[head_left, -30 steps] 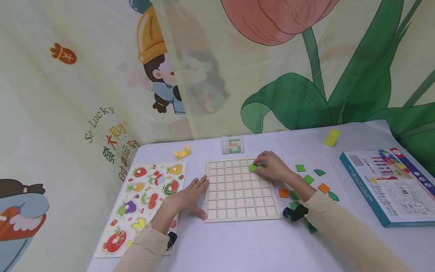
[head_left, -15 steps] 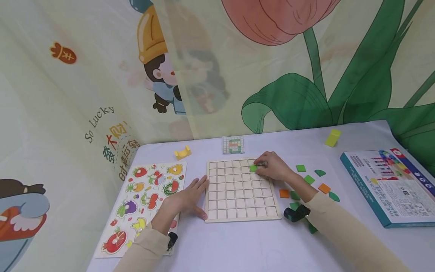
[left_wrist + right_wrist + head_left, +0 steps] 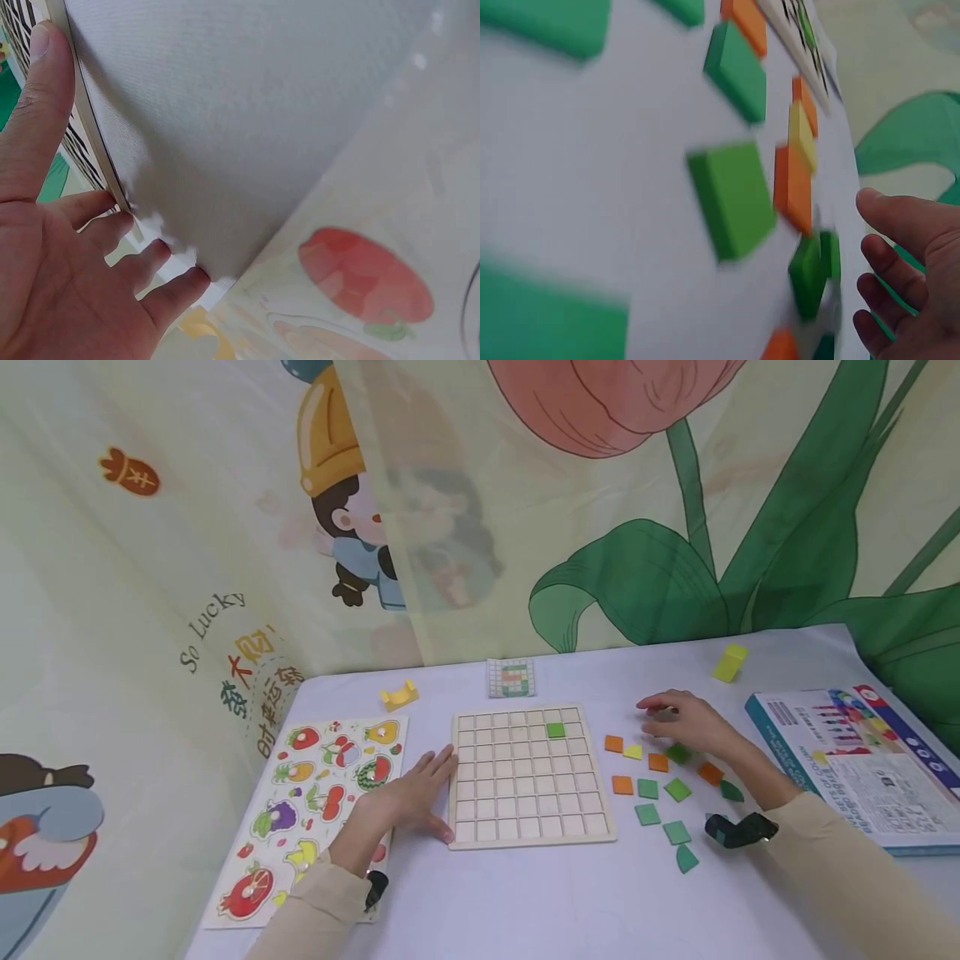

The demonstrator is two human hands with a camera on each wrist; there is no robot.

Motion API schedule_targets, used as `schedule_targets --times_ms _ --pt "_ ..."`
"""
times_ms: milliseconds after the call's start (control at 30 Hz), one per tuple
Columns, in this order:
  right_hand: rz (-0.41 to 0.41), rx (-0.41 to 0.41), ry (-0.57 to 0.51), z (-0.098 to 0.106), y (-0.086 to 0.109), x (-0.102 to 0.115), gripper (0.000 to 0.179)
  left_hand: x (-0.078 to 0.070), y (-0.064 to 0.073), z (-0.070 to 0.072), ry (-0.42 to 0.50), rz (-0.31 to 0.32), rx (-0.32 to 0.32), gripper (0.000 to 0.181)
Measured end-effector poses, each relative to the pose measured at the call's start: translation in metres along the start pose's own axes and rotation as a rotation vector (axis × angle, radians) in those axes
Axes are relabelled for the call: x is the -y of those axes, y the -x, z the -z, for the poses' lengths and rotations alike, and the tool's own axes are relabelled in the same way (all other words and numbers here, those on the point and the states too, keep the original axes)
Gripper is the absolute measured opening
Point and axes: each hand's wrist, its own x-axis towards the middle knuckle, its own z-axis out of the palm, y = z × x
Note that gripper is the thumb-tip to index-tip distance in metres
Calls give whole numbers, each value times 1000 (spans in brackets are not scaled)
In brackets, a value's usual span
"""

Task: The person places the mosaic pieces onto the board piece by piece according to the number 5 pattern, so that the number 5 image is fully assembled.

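Observation:
A wooden grid board (image 3: 525, 785) lies flat in mid-table, with one light green square tile (image 3: 555, 730) in a cell near its upper right. My left hand (image 3: 412, 797) rests at the board's left edge; in the left wrist view the thumb (image 3: 41, 97) and fingertips touch its frame. To the board's right, my right hand (image 3: 686, 725) hovers over loose tiles, fingers relaxed and apart with nothing between them. Closest below it are a green tile (image 3: 678, 752) and an orange square tile (image 3: 658, 762). A yellow tile (image 3: 633, 751) and another light green tile (image 3: 733, 199) lie nearby.
Several green quarter-round (image 3: 686, 859) and square tiles lie further down. A fruit puzzle board (image 3: 315, 827) sits on the left, a blue-edged box (image 3: 855, 768) on the right. Behind stand a pattern card (image 3: 511, 678), a yellow arch block (image 3: 400, 695) and a yellow-green block (image 3: 730, 663).
My right hand has let go of the light green tile in the board's cell and moved right, over the loose tiles. My left hand has stayed at the board's edge.

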Motion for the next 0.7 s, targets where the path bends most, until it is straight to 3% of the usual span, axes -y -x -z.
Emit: schedule_targets --times_ms 233,700 --pt "23 2 78 14 10 -27 49 0 -1 0 3 0 1 112" --pt "17 -7 110 11 7 -27 39 0 0 1 7 -5 5 112"
